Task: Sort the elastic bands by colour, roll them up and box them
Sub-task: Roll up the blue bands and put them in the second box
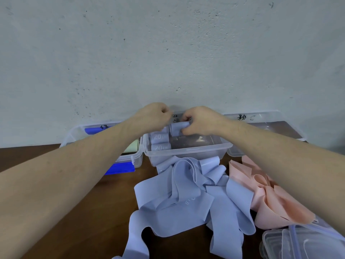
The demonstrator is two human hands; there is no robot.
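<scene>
A rolled light-blue band (pixel 177 128) is held over the far side of the middle clear box (pixel 188 150). My right hand (pixel 200 121) grips its right end. My left hand (pixel 152 118) is curled at its left end, with the fingers hidden behind the hand. Two more rolled light-blue bands (pixel 160 142), marked 20, lie at the left inside that box. Loose light-blue bands (pixel 186 199) are heaped on the brown table in front of it. Loose pink bands (pixel 270 197) lie to their right.
A clear box on the left (pixel 137 157) holds a pale green roll (pixel 132 147) and has blue clips. A clear box on the right (pixel 261 117) stands against the wall. Clear lids (pixel 298 243) are stacked at the bottom right corner.
</scene>
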